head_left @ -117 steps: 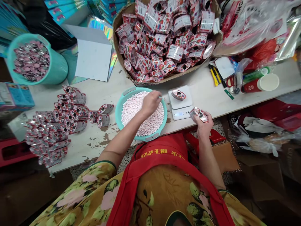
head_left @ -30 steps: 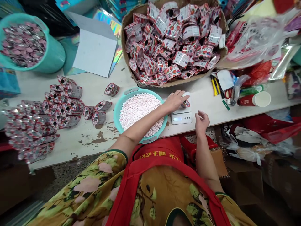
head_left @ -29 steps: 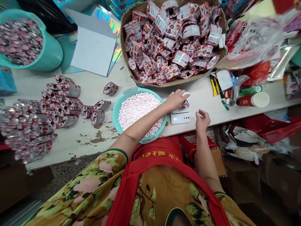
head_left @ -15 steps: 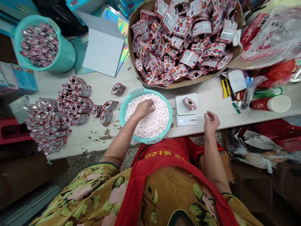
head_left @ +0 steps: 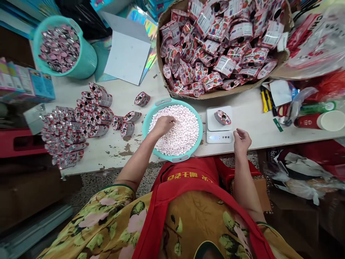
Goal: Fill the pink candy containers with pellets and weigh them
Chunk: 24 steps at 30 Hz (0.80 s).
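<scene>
My left hand [head_left: 165, 126] is over the pale pink candies [head_left: 183, 136] in a round teal basin [head_left: 199, 133]. Its fingers are pinched together, and whatever they hold is too small to make out. To the basin's right, a white scale [head_left: 219, 137] carries one red-and-white strawberry-print packet [head_left: 222, 117] with a round hole. Just right of the scale, by the table's front edge, my right hand [head_left: 242, 139] is loosely curled with the fingers apart and nothing in it.
A cardboard box [head_left: 229, 90] full of similar packets stands behind the basin. Stacked packets [head_left: 70, 133] lie at left, below a teal bucket [head_left: 88, 61] of small foil-like pieces. Cutters [head_left: 265, 100] and a red cup [head_left: 307, 120] are at right.
The whole table scene has shifted rightward in view. My left hand has stayed over the candies, its fingers drawn slightly closer together. My right hand has hardly moved.
</scene>
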Each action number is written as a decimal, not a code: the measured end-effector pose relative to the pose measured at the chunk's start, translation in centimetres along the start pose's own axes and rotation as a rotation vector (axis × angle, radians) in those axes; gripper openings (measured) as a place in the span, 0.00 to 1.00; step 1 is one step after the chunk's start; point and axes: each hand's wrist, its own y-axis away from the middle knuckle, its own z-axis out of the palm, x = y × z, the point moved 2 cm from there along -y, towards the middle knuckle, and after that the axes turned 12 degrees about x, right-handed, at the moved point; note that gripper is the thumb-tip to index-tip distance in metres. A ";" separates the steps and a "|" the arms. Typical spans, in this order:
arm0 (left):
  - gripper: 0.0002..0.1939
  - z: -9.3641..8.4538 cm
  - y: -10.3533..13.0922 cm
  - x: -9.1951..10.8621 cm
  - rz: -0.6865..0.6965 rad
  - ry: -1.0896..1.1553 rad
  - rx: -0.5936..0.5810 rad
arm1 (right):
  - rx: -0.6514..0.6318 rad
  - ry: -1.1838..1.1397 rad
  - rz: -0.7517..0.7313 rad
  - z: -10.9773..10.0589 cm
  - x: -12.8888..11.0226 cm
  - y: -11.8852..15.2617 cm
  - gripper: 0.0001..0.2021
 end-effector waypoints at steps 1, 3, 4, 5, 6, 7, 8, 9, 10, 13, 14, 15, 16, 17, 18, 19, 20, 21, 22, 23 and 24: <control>0.13 0.0 0.1 -0.7 -0.032 0.054 0.048 | 0.003 -0.001 0.006 -0.1 0.2 0.0 0.21; 0.11 0.0 0.4 -1.7 -0.123 0.199 0.116 | 0.007 -0.008 0.020 -0.2 0.5 0.0 0.21; 0.11 0.1 0.5 -1.8 -0.176 0.298 0.131 | 0.006 -0.012 0.028 -0.2 0.6 0.0 0.21; 0.11 0.2 0.4 -1.6 -0.219 0.404 0.127 | 0.007 -0.017 0.034 -0.2 0.7 0.0 0.21; 0.12 0.4 0.3 -0.8 -0.239 0.501 0.107 | 0.007 -0.021 0.039 -0.2 0.6 0.0 0.21; 0.12 0.6 0.0 0.5 -0.230 0.573 0.076 | 0.006 -0.024 0.043 -0.2 0.6 0.0 0.21; 0.11 1.0 -0.4 2.2 -0.184 0.607 0.037 | 0.007 -0.027 0.047 -0.2 0.5 -0.1 0.21; 0.10 1.5 -0.9 4.4 -0.105 0.601 -0.005 | 0.007 -0.030 0.049 -0.2 0.4 -0.2 0.21; 0.09 2.2 -1.6 6.9 -0.006 0.557 -0.042 | 0.006 -0.036 0.051 -0.3 0.4 -0.3 0.21; 0.08 5.0 -3.9 14.4 0.289 0.320 -0.098 | 0.011 -0.049 0.056 -0.7 0.3 -0.7 0.21; 0.09 6.1 -4.7 16.4 0.360 0.228 -0.101 | 0.014 -0.049 0.060 -0.9 0.4 -0.9 0.21; 0.11 7.1 -5.5 18.1 0.414 0.140 -0.108 | 0.016 -0.048 0.068 -1.2 0.5 -1.0 0.21; 0.13 8.0 -6.1 19.3 0.452 0.065 -0.122 | 0.018 -0.049 0.077 -1.5 0.6 -1.1 0.22; 0.14 8.7 -6.7 20.0 0.479 0.013 -0.141 | 0.021 -0.052 0.088 -1.8 0.8 -1.3 0.22; 0.15 9.3 -7.1 20.5 0.499 -0.017 -0.156 | 0.025 -0.056 0.100 -2.1 0.9 -1.4 0.22; 0.16 9.6 -7.4 20.6 0.510 -0.025 -0.166 | 0.031 -0.059 0.111 -2.4 1.0 -1.5 0.22; 0.16 9.8 -7.6 20.5 0.510 -0.020 -0.162 | 0.039 -0.059 0.120 -2.7 0.9 -1.6 0.22; 0.17 9.7 -7.7 20.3 0.504 -0.010 -0.147 | 0.048 -0.055 0.124 -2.9 0.7 -1.8 0.22; 0.18 9.6 -7.7 20.1 0.501 -0.004 -0.122 | 0.057 -0.048 0.119 -3.0 0.3 -2.2 0.21; 0.19 9.5 -7.7 19.9 0.513 -0.008 -0.096 | 0.066 -0.040 0.101 -3.1 -0.3 -2.7 0.21; 0.21 9.4 -7.7 19.9 0.543 -0.025 -0.071 | 0.078 -0.035 0.064 -3.0 -1.2 -3.5 0.20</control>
